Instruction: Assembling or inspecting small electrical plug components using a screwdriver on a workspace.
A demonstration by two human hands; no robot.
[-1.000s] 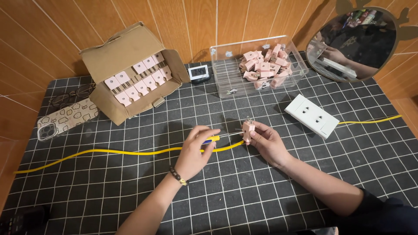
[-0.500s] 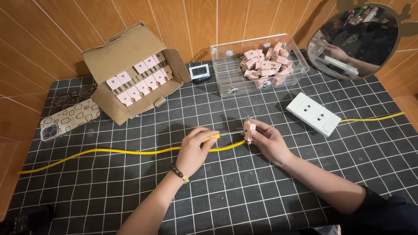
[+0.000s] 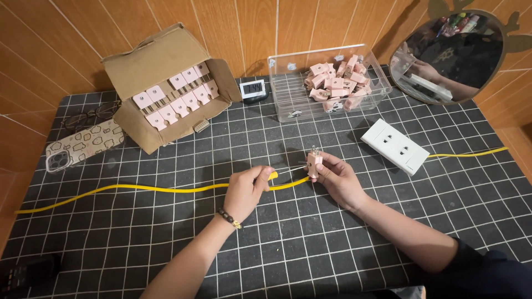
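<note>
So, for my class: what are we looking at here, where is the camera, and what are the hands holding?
There is no machine here. A person works with two bare hands, and the one picture comes from a camera worn on their head, looking down at a table covered by a black gridded mat.

The left hand pinches a yellow-handled tool whose thin tip points at a pink plug, held upright by the right hand. A yellow cable runs across the mat beneath the hands.

Further back stand a cardboard box of pink plugs, a clear tray with more of them, and a small digital display. To the right lie a white socket strip and a mirror; to the left, a phone and glasses.
</note>
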